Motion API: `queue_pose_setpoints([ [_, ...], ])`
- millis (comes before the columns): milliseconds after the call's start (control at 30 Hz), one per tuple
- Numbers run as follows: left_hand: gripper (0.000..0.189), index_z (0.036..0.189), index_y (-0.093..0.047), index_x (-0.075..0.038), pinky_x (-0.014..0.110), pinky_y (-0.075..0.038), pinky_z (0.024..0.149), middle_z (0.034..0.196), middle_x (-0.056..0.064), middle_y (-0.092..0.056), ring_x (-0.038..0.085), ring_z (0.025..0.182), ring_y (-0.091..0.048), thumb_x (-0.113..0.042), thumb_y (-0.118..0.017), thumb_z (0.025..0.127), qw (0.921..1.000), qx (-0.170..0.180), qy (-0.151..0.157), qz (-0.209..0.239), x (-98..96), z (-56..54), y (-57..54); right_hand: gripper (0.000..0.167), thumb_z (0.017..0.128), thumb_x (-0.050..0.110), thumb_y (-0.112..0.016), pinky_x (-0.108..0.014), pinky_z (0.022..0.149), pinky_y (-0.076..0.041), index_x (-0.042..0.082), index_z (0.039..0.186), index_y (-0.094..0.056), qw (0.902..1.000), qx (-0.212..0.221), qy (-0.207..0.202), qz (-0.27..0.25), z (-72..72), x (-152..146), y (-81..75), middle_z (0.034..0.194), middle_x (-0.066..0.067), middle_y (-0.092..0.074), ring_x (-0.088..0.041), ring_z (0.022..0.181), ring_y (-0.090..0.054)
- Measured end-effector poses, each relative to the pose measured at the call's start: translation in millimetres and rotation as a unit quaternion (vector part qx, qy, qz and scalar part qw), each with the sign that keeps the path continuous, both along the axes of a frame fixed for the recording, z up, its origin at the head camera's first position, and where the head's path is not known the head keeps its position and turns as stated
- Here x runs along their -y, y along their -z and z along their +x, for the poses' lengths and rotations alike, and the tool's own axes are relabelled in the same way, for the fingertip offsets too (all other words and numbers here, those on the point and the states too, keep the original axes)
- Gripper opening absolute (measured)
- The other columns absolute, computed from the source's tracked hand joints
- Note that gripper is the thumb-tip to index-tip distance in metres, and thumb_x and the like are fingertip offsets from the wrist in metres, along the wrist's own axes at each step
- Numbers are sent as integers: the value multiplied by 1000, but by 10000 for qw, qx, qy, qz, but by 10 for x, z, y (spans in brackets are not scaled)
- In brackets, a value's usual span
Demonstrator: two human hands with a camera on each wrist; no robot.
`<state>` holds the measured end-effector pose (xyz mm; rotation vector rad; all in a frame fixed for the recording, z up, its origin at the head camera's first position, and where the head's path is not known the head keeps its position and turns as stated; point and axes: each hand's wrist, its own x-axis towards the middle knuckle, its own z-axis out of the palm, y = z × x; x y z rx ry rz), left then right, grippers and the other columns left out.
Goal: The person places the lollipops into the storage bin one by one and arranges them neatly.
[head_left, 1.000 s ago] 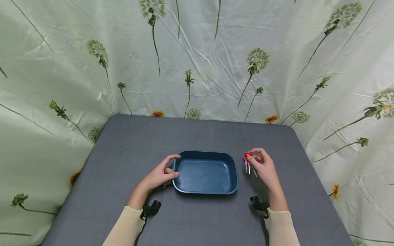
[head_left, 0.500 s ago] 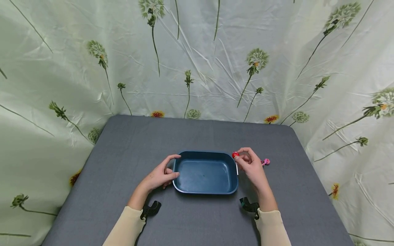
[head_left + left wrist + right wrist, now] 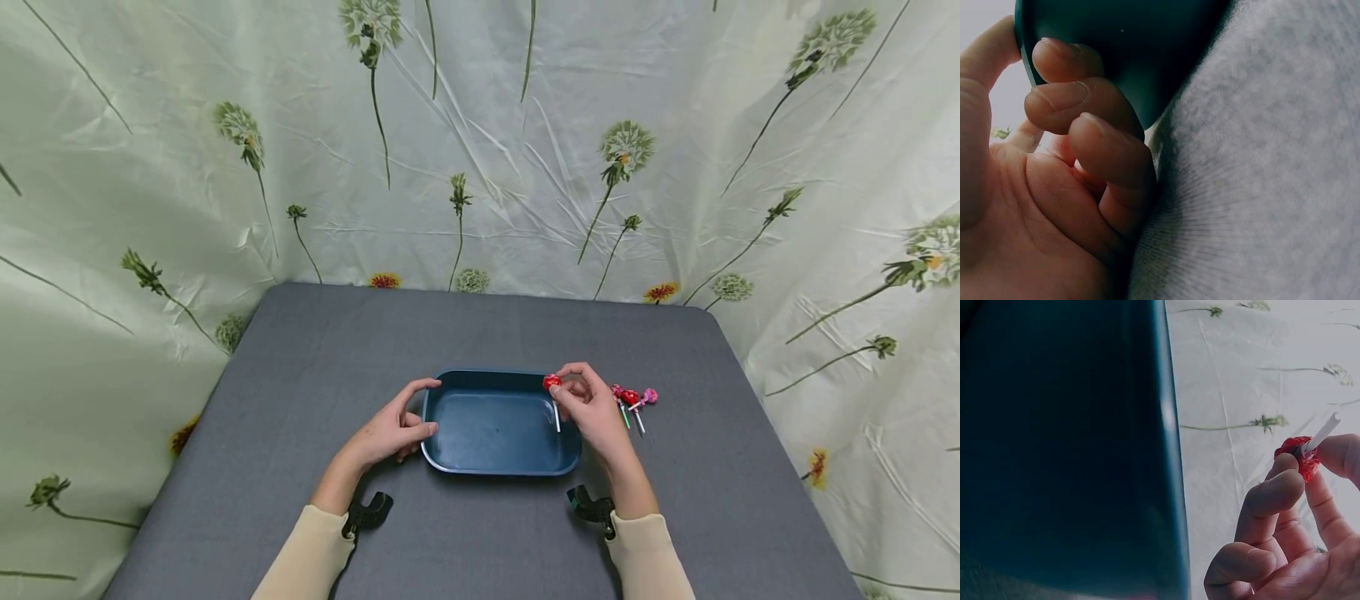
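A blue rectangular tray stands on the table with nothing lying in it. At its left end my left hand grips the rim, index finger at the far corner and thumb nearer; in the left wrist view the other fingers curl against the tray wall. Over the tray's right end, my right hand pinches a red-wrapped lollipop by its head between thumb and fingers. Its white stick points down into the tray. The right wrist view shows the lollipop beside the tray's wall.
Several more lollipops, red and pink with thin sticks, lie on the table just right of my right hand. Grey cloth covers the table. A flower-printed curtain hangs behind the table's far edge and along both sides.
My right hand has taken a red lollipop from the table and carried it left over the tray's right end, uncovering the other lollipops. My left hand has stayed on the tray.
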<state>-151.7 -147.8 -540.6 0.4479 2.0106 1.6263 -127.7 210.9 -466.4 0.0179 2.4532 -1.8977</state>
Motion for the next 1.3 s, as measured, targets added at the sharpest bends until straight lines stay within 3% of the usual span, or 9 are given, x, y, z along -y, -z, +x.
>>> queue_pose_setpoints([
  [167, 69, 162, -30, -29, 29, -46, 52, 66, 0, -56, 13, 53, -49, -29, -69, 104, 10000, 11, -19, -24, 0, 0, 1, 23, 105, 12, -66, -33, 68, -53, 6, 125, -57, 9998, 28, -164, -54, 0, 91, 35, 85, -1, -63, -15, 67, -56],
  [567, 73, 163, -29, -26, 29, -46, 52, 66, -1, -57, 12, 53, -49, -28, -70, 104, 10000, 5, -11, 13, -4, 7, 10, 24, 104, 12, -67, -33, 69, -52, 6, 124, -57, 9990, 172, -326, -267, 9, 257, 60, 88, -1, -64, -19, 69, -57],
  [1033, 73, 164, -28, -24, 30, -46, 51, 65, -1, -55, 11, 52, -48, -26, -70, 104, 9999, -79, 30, 94, -3, 15, 2, 23, 104, 12, -68, -33, 67, -50, 6, 124, -59, 9971, 192, -583, -453, -9, 451, 121, 94, -16, -66, -17, 66, -56],
  [1300, 73, 163, -29, -26, 29, -46, 51, 67, 0, -57, 12, 52, -48, -28, -70, 104, 10000, -29, -10, 9, -9, 13, 7, 21, 103, 10, -67, -33, 66, -50, 7, 122, -60, 9956, 192, -795, -465, -26, 596, 173, 89, -5, -65, -17, 65, -55],
])
